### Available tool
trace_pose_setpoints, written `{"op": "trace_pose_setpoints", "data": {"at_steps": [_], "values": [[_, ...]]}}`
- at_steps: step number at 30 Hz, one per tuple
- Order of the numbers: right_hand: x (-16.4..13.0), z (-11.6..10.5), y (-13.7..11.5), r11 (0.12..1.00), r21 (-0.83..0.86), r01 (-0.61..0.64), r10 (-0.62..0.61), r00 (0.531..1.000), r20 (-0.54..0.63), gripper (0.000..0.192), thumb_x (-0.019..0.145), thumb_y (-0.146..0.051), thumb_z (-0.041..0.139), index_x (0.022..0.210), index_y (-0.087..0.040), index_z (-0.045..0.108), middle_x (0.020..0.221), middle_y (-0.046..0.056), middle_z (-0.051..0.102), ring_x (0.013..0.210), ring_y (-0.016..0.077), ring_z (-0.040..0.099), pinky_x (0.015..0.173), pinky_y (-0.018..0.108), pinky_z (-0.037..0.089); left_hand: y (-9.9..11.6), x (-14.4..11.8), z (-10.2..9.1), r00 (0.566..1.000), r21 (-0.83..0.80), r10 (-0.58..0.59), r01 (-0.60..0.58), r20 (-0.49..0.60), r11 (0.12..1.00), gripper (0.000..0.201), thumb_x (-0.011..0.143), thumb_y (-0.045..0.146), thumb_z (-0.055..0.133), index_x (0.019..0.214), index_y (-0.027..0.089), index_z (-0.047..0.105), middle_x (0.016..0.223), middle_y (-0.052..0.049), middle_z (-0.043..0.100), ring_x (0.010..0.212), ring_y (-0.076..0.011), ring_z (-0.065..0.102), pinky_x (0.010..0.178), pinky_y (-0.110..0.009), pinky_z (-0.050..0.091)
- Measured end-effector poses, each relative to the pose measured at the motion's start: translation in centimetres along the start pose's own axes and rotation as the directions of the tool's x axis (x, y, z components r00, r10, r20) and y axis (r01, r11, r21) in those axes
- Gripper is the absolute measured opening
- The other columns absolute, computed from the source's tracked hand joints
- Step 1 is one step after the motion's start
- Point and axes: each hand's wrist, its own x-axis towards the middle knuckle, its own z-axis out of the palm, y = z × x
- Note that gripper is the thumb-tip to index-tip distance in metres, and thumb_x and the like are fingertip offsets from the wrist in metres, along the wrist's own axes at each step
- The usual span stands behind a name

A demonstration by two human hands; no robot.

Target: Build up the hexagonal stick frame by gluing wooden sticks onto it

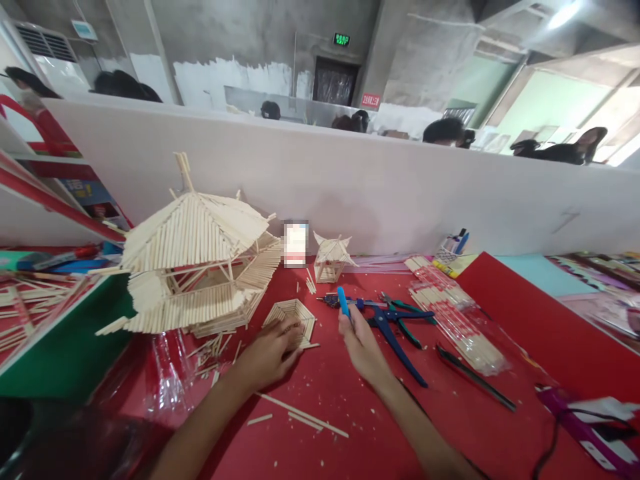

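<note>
A red worktop (350, 413) strewn with wood splinters carries a large stick-built pavilion model (195, 267) at left and a small one (331, 259) near the back wall. A flat hexagonal stick frame (295, 317) lies just in front of the large model, with loose sticks (300, 410) nearer the front edge. Blue-handled pliers (395, 330) and green-handled cutters (407, 313) lie at centre, beside clear packets of chopsticks (450, 313). A black stick-like tool (475, 377) lies to the right.
</note>
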Motion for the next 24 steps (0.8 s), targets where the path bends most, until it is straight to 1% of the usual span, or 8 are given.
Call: {"op": "trace_pose_setpoints", "data": {"at_steps": [4,6,8,11,15,17,20,24], "values": [[0.9,1.1,-0.2,0.994,0.093,0.057,-0.065,0.994,0.085,0.039,0.1,-0.053,0.036,0.102,-0.02,0.057,0.089,0.003,0.06,0.084,0.0181,0.058,0.077,0.028,0.049,-0.2,-0.1,0.2,1.0,-0.014,0.015,-0.015,-0.003,1.0,0.034,0.093,0.024,0.051,0.126,0.02,0.057,0.134,-0.012,0.059,0.116,-0.0267,0.059,0.101,-0.043,0.048],[0.9,1.2,-0.4,0.989,0.091,0.113,-0.117,0.992,0.04,0.036,0.099,-0.051,0.04,0.107,-0.02,0.059,0.103,0.007,0.061,0.097,0.0203,0.058,0.084,0.03,0.048,-0.2,-0.1,0.2,1.0,-0.025,0.017,-0.017,-0.001,1.0,0.035,0.093,0.024,0.05,0.127,0.02,0.056,0.133,-0.012,0.059,0.115,-0.0268,0.059,0.101,-0.043,0.049],[0.4,1.1,-0.6,0.988,0.089,0.126,-0.124,0.992,-0.029,0.034,0.098,-0.048,0.044,0.107,-0.02,0.061,0.107,0.008,0.061,0.099,0.0215,0.058,0.085,0.031,0.048,0.0,-0.1,0.0,1.0,-0.037,0.012,-0.012,0.002,0.999,0.034,0.093,0.024,0.051,0.126,0.021,0.056,0.132,-0.011,0.059,0.114,-0.0264,0.06,0.099,-0.042,0.049],[-1.0,1.0,-0.3,0.989,0.132,0.066,-0.06,0.997,-0.046,0.031,0.096,-0.047,0.05,0.101,-0.02,0.064,0.097,0.007,0.065,0.088,0.0207,0.062,0.08,0.03,0.05,0.2,0.0,-0.2,1.0,-0.052,0.001,-0.001,-0.001,0.999,0.032,0.093,0.024,0.051,0.124,0.021,0.057,0.133,-0.011,0.059,0.111,-0.0258,0.06,0.097,-0.041,0.051],[-2.9,1.0,0.4,0.992,0.125,-0.01,-0.001,0.997,0.083,0.025,0.09,-0.044,0.06,0.088,-0.02,0.067,0.084,0.005,0.069,0.08,0.0205,0.065,0.075,0.029,0.052,0.2,-0.1,0.1,1.0,-0.055,-0.015,0.015,-0.003,0.998,0.035,0.091,0.022,0.052,0.125,0.023,0.057,0.135,-0.009,0.058,0.113,-0.0257,0.06,0.098,-0.04,0.051],[-3.3,1.1,0.8,0.992,0.104,-0.065,0.05,0.989,0.142,0.022,0.089,-0.041,0.061,0.088,-0.02,0.068,0.081,0.004,0.069,0.073,0.0187,0.064,0.068,0.026,0.051,0.1,-0.1,0.3,1.0,-0.046,-0.027,0.026,-0.002,0.999,0.036,0.091,0.022,0.053,0.127,0.023,0.057,0.135,-0.009,0.058,0.114,-0.0259,0.06,0.098,-0.04,0.051],[-3.3,1.2,1.0,0.989,0.091,-0.115,0.098,0.98,0.173,0.017,0.088,-0.036,0.061,0.089,-0.02,0.066,0.074,0.001,0.066,0.061,0.0148,0.06,0.055,0.022,0.046,0.0,-0.1,0.6,0.999,-0.032,-0.042,0.042,0.007,0.999,0.038,0.091,0.022,0.053,0.129,0.024,0.057,0.135,-0.009,0.058,0.115,-0.0262,0.06,0.098,-0.041,0.051],[-3.1,1.4,0.9,0.993,0.039,-0.113,0.104,0.978,0.182,0.014,0.087,-0.032,0.061,0.08,-0.02,0.061,0.058,-0.004,0.053,0.049,0.0111,0.05,0.047,0.019,0.035,0.0,-0.1,0.6,0.998,-0.019,-0.053,0.054,0.033,0.998,0.038,0.091,0.023,0.052,0.129,0.023,0.057,0.136,-0.009,0.057,0.115,-0.027,0.059,0.098,-0.042,0.052]]}}
